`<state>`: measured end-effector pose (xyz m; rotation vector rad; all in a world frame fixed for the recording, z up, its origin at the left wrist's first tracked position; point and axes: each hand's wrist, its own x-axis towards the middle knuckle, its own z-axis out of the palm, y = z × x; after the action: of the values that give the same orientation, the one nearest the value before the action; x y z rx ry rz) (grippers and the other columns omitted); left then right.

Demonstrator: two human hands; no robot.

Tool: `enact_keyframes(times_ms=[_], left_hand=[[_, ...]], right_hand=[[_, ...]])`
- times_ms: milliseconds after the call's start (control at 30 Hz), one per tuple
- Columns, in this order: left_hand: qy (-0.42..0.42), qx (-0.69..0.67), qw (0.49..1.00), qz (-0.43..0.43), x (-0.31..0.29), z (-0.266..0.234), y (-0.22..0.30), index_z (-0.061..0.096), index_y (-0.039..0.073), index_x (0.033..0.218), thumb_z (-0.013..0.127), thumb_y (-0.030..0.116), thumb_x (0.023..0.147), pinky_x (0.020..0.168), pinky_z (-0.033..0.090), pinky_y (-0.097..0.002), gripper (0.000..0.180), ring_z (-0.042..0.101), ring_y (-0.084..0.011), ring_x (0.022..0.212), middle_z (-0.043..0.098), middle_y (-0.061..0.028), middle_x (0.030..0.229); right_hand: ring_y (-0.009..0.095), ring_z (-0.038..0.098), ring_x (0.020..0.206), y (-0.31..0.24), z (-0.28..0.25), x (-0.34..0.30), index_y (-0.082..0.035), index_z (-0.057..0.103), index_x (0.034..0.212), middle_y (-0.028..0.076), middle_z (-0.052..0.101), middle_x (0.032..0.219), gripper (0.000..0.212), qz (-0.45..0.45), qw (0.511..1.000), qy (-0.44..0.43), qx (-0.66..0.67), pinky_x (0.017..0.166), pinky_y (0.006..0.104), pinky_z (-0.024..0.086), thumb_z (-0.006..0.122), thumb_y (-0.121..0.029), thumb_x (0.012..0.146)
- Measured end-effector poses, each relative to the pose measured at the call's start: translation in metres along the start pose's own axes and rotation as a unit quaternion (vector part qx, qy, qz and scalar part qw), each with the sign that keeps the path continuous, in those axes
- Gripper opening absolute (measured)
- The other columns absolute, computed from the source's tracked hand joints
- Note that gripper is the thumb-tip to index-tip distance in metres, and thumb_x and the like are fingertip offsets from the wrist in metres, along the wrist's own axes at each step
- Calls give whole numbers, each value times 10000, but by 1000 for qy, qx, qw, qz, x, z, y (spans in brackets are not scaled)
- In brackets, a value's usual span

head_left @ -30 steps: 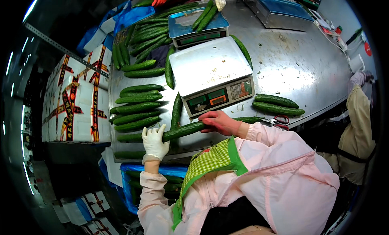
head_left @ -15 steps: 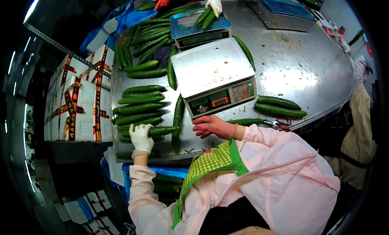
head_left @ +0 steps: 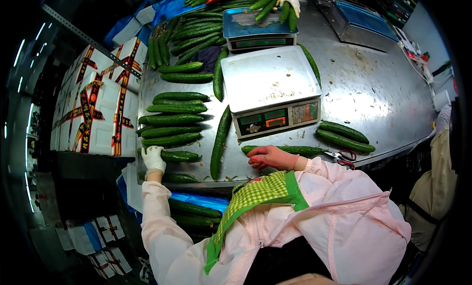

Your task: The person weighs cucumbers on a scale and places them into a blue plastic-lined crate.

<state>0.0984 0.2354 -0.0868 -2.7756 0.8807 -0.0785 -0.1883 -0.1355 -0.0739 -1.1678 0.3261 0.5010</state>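
Note:
My left hand (head_left: 153, 158), in a white glove, is closed around the left end of a cucumber (head_left: 181, 156) lying on the metal table (head_left: 373, 73). Above it is a row of several cucumbers (head_left: 169, 129), and another cucumber (head_left: 179, 178) lies below, near the table edge. My right hand (head_left: 273, 157), in a red glove, has its fingers loosely extended beside a cucumber (head_left: 307, 150) and partly covers it. Just beyond that hand stands a scale (head_left: 270, 83) with a bare steel plate. One cucumber (head_left: 221, 142) lies lengthwise between the row and the scale.
Red-handled scissors (head_left: 344, 158) and two cucumbers (head_left: 346, 135) lie at right. Across the table, a co-worker's white-gloved hand (head_left: 290, 1) holds cucumbers over a second scale (head_left: 260, 27). White foam boxes (head_left: 96, 113) stand left; a blue-lined container (head_left: 194, 209) holds cucumbers below the edge.
My left hand has moved left, to the end of the cucumber at the row. My right hand has shifted right and down from the scale's front. The co-worker's hands now lift more cucumbers.

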Motion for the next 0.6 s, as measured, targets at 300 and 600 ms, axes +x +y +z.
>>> enact_keyframes(times_ms=[300, 600], left_hand=[[-16, -21, 990, -136, 12, 16, 15, 385, 180, 1440, 593, -12, 731, 1136, 250, -452, 763, 343, -241, 1384, 448, -59, 1418], [63, -97, 983, -143, -4, 19, 28, 324, 116, 1475, 568, -51, 726, 1148, 242, -449, 806, 302, -278, 1411, 366, -95, 1500]], right_hand=[[139, 630, 950, 10, -2, 11, -4, 553, 1265, 78, 651, 1105, 422, 30, 999, -3, -16, 832, 289, 522, 599, -281, 949], [119, 628, 907, 11, -7, 9, -5, 593, 1218, 43, 655, 1037, 421, 12, 1000, 19, -20, 789, 274, 530, 616, -310, 929]])
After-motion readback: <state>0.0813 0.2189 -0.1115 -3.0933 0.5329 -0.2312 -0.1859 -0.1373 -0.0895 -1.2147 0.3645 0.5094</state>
